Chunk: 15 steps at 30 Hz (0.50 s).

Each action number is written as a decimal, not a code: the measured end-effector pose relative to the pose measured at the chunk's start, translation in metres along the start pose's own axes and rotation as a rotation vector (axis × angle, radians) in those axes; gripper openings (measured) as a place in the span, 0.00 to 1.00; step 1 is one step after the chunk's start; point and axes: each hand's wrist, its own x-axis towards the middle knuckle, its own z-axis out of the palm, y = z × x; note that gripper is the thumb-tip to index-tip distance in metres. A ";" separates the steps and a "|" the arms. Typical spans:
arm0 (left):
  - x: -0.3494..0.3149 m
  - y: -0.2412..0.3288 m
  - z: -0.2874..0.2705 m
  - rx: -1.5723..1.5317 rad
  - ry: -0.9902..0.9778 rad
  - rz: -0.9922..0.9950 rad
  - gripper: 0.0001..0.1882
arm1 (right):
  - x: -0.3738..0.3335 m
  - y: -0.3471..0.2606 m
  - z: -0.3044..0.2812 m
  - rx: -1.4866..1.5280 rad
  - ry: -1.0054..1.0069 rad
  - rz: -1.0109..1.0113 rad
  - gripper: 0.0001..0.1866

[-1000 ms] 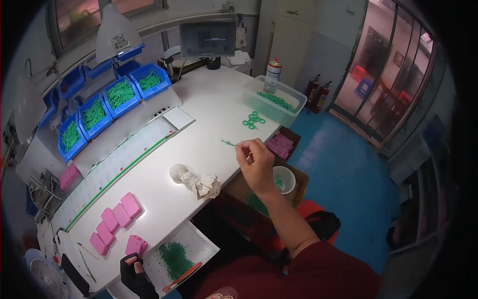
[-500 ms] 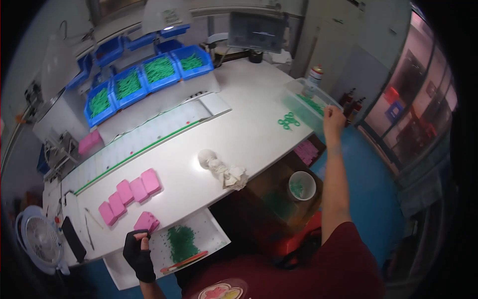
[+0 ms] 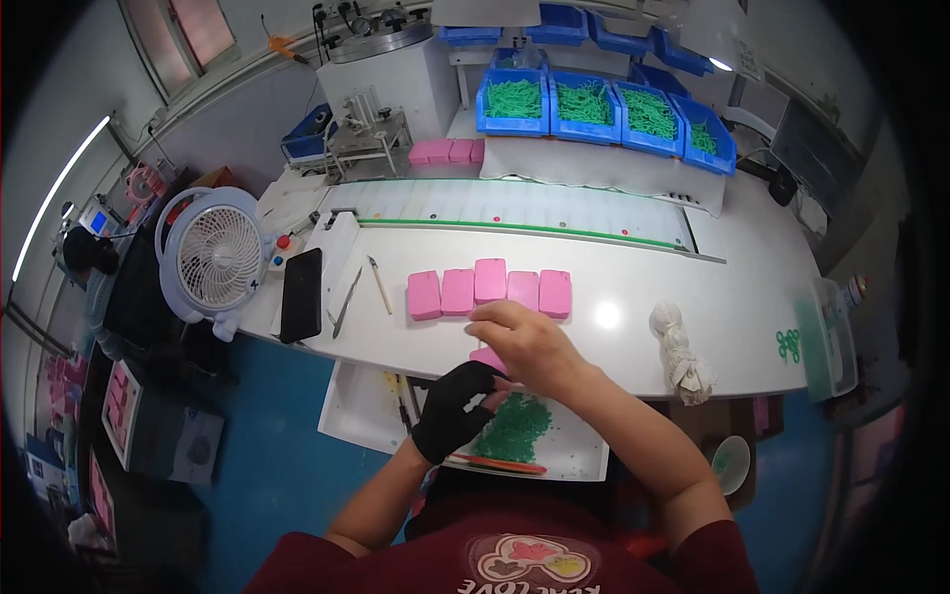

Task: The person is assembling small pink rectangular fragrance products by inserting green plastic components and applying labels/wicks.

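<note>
In a black fingerless glove, my left hand point(image 3: 453, 411) is closed on a pink block point(image 3: 488, 359) at the table's front edge. My bare right hand point(image 3: 524, 342) is right above it, its fingers pinched together. Whatever is between those fingertips is too small to make out, and the hand partly covers the block. Just beyond my hands, several similar pink blocks point(image 3: 426, 295) form a row on the white table point(image 3: 604, 356). Under my hands, the pulled-out white drawer point(image 3: 579, 457) holds a heap of small green bits point(image 3: 520, 428) and orange-handled tweezers point(image 3: 500, 464).
Left on the table are a black phone point(image 3: 302, 297), thin tools point(image 3: 346, 302) and a fan point(image 3: 216, 247). Blue bins point(image 3: 513, 103) of green pieces line the back. To the right are a cloth bundle point(image 3: 681, 356), green rings point(image 3: 788, 345), a clear tub point(image 3: 836, 337) and a white bucket point(image 3: 732, 463).
My right hand has come from the clear tub at the far right to the pink block by my left hand. The view has swung left. My left hand still has the block.
</note>
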 end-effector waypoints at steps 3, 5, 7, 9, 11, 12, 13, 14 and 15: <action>-0.027 -0.007 -0.004 -0.046 0.001 -0.069 0.08 | 0.037 0.003 0.062 -0.015 -0.146 -0.084 0.11; -0.044 -0.015 -0.015 -0.011 0.011 -0.090 0.07 | 0.056 0.002 0.093 -0.047 -0.218 -0.123 0.10; -0.051 -0.019 -0.027 0.015 0.025 -0.140 0.07 | 0.066 0.001 0.117 -0.132 -0.362 -0.123 0.06; -0.057 -0.023 -0.037 -0.016 0.043 -0.208 0.06 | 0.068 0.003 0.131 -0.168 -0.356 -0.135 0.05; -0.059 -0.027 -0.045 0.019 0.149 -0.222 0.05 | 0.071 0.000 0.135 -0.269 -0.380 -0.088 0.05; -0.055 -0.022 -0.049 -0.011 0.171 -0.266 0.06 | 0.070 0.000 0.136 -0.268 -0.387 -0.086 0.05; -0.053 -0.024 -0.052 -0.017 0.169 -0.270 0.06 | 0.068 -0.001 0.137 -0.266 -0.342 -0.064 0.05; -0.052 -0.027 -0.055 0.004 0.188 -0.284 0.05 | 0.066 -0.001 0.136 -0.267 -0.297 -0.040 0.04; -0.049 -0.030 -0.059 0.027 0.209 -0.297 0.05 | 0.065 -0.003 0.129 -0.268 -0.301 -0.035 0.04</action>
